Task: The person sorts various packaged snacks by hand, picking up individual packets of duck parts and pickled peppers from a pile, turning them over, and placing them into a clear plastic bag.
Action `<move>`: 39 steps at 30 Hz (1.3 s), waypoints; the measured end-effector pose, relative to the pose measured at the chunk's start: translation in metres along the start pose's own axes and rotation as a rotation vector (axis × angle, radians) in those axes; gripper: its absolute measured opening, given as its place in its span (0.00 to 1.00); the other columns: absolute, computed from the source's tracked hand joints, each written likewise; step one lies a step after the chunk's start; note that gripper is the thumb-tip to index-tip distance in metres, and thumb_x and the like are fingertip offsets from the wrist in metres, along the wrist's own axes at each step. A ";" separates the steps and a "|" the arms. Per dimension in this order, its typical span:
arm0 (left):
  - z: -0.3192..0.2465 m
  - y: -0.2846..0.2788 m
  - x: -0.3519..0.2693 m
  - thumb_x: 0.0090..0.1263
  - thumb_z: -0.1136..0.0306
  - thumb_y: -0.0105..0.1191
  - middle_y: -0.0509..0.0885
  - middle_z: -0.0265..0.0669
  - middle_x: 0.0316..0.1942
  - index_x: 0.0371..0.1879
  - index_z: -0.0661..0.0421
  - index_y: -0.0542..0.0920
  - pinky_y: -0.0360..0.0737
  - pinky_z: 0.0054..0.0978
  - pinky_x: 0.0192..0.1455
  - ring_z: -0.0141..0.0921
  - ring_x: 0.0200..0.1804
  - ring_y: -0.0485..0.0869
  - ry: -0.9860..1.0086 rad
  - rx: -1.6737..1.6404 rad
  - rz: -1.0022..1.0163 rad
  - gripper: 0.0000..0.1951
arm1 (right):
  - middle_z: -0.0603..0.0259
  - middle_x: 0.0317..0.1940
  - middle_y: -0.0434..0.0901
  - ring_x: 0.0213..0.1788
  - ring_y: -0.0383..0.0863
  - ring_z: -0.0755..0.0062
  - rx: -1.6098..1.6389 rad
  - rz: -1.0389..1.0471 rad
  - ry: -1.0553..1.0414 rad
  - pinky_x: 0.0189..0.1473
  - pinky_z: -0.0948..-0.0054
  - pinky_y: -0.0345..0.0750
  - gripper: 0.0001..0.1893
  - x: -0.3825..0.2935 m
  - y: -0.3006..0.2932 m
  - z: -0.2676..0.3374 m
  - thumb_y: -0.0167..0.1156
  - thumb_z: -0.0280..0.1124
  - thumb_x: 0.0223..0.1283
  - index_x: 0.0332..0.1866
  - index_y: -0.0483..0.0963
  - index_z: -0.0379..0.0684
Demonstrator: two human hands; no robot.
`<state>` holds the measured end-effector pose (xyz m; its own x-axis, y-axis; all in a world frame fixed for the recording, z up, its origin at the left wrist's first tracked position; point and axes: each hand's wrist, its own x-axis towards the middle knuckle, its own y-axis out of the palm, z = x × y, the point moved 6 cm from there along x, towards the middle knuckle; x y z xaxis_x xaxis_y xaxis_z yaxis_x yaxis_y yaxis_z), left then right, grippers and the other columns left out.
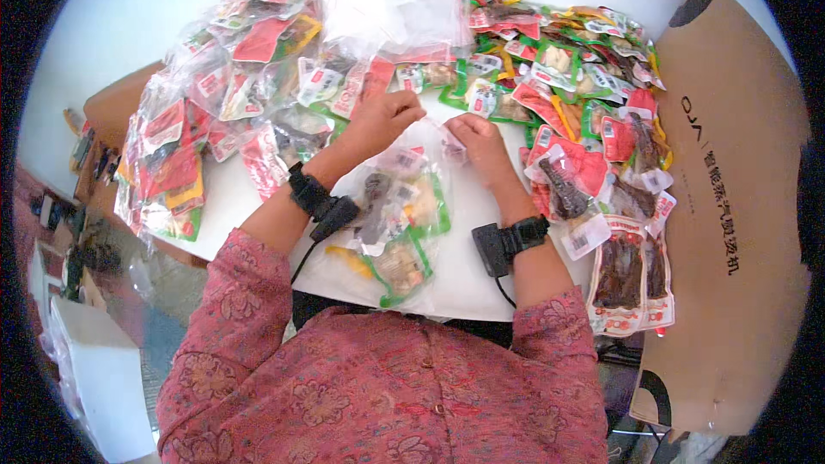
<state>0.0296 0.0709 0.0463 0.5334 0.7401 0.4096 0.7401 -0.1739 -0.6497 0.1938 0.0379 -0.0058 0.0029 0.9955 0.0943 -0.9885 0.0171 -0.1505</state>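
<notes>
A clear plastic bag (445,174) lies on the white table in front of me, with several vacuum-packed food packets inside. Some of these have green edges, such as the lower packet (403,264); a dark one (374,200) lies at the left. My left hand (390,119) pinches the bag's upper edge between thumb and fingers. Close by on the right, my right hand (480,142) grips the same edge at its other corner. A small gap separates the two hands. The fingertips are partly blurred.
Filled clear bags (219,90) crowd the left side of the white table (477,270). Flat plastic bags (387,13) are stacked at the back. Loose packets (561,71) are heaped at the right, beside dark-filled packets (619,270) and a tall cardboard box (728,206).
</notes>
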 end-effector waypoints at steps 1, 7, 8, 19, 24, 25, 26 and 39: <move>0.004 0.003 -0.001 0.63 0.66 0.50 0.73 0.37 0.21 0.25 0.62 0.74 0.69 0.26 0.29 0.29 0.26 0.72 -0.002 -0.003 0.011 0.11 | 0.70 0.28 0.77 0.30 0.73 0.85 0.007 0.034 -0.030 0.35 0.83 0.70 0.11 0.000 0.001 0.000 0.53 0.34 0.60 0.36 0.76 0.37; 0.029 0.022 -0.009 0.64 0.65 0.48 0.75 0.32 0.23 0.26 0.61 0.75 0.70 0.23 0.31 0.25 0.28 0.72 -0.158 -0.195 0.095 0.11 | 0.70 0.29 0.77 0.32 0.72 0.84 -0.027 0.065 -0.011 0.37 0.82 0.71 0.10 -0.001 0.003 -0.001 0.52 0.33 0.61 0.36 0.76 0.36; 0.030 0.025 -0.011 0.64 0.65 0.48 0.74 0.30 0.23 0.27 0.61 0.75 0.70 0.22 0.31 0.23 0.28 0.71 -0.154 -0.242 0.124 0.10 | 0.69 0.29 0.77 0.32 0.72 0.84 0.037 0.067 -0.001 0.37 0.83 0.70 0.10 -0.001 0.004 -0.001 0.51 0.33 0.61 0.35 0.76 0.36; 0.024 0.027 -0.014 0.66 0.65 0.49 0.72 0.32 0.18 0.29 0.59 0.75 0.68 0.23 0.28 0.21 0.23 0.68 -0.048 -0.328 0.117 0.10 | 0.57 0.43 0.74 0.50 0.70 0.56 -1.213 -0.562 -0.614 0.54 0.58 0.66 0.08 -0.012 -0.051 0.069 0.57 0.28 0.47 0.35 0.75 0.41; 0.024 0.024 -0.014 0.68 0.64 0.47 0.72 0.30 0.18 0.29 0.59 0.74 0.68 0.22 0.27 0.21 0.23 0.69 -0.061 -0.371 0.080 0.11 | 0.58 0.45 0.72 0.53 0.67 0.56 -1.374 -0.561 -0.467 0.54 0.58 0.64 0.14 -0.006 -0.071 0.052 0.57 0.26 0.45 0.42 0.72 0.42; 0.026 0.024 -0.014 0.68 0.64 0.46 0.72 0.30 0.18 0.29 0.59 0.74 0.68 0.21 0.27 0.20 0.23 0.70 -0.090 -0.431 0.083 0.11 | 0.58 0.43 0.73 0.52 0.68 0.57 -1.344 -0.595 -0.455 0.52 0.59 0.66 0.17 -0.004 -0.075 0.050 0.57 0.26 0.45 0.44 0.71 0.43; 0.027 0.023 -0.014 0.68 0.64 0.46 0.72 0.29 0.18 0.30 0.59 0.74 0.68 0.21 0.27 0.20 0.23 0.70 -0.113 -0.482 0.085 0.11 | 0.58 0.44 0.73 0.52 0.68 0.57 -1.357 -0.594 -0.305 0.52 0.58 0.66 0.18 0.000 -0.083 0.045 0.57 0.26 0.45 0.46 0.70 0.43; 0.030 0.029 -0.014 0.65 0.74 0.45 0.74 0.28 0.24 0.36 0.59 0.74 0.72 0.18 0.32 0.19 0.28 0.73 -0.075 -0.597 0.037 0.05 | 0.67 0.45 0.76 0.51 0.71 0.64 -1.566 -0.643 -0.191 0.50 0.59 0.66 0.16 -0.003 -0.103 0.041 0.54 0.26 0.50 0.47 0.73 0.47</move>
<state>0.0308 0.0747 0.0026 0.5490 0.7667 0.3330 0.8352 -0.5190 -0.1819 0.2897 0.0296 0.0493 0.1805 0.7694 0.6127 0.2494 0.5668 -0.7852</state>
